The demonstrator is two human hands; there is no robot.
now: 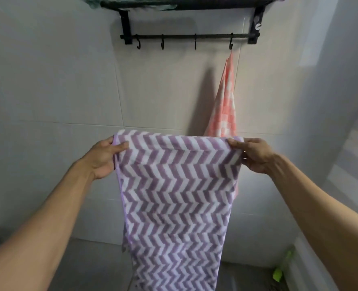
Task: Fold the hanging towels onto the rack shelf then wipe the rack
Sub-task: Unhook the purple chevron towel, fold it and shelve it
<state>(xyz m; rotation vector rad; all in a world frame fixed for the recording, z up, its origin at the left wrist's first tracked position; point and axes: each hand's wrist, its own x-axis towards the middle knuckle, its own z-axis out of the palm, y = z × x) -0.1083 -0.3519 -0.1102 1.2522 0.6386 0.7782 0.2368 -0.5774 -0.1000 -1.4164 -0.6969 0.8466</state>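
Your left hand (105, 157) and right hand (251, 155) each pinch a top corner of the purple towel (174, 196), stretching it flat for folding, well below the rack (186, 36); the pink towel (224, 101) hangs from its rightmost hook

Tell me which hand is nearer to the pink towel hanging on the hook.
Right. The right hand holds the purple towel at its top corner just below the pink towel; the left hand holds the opposite corner, farther to the left.
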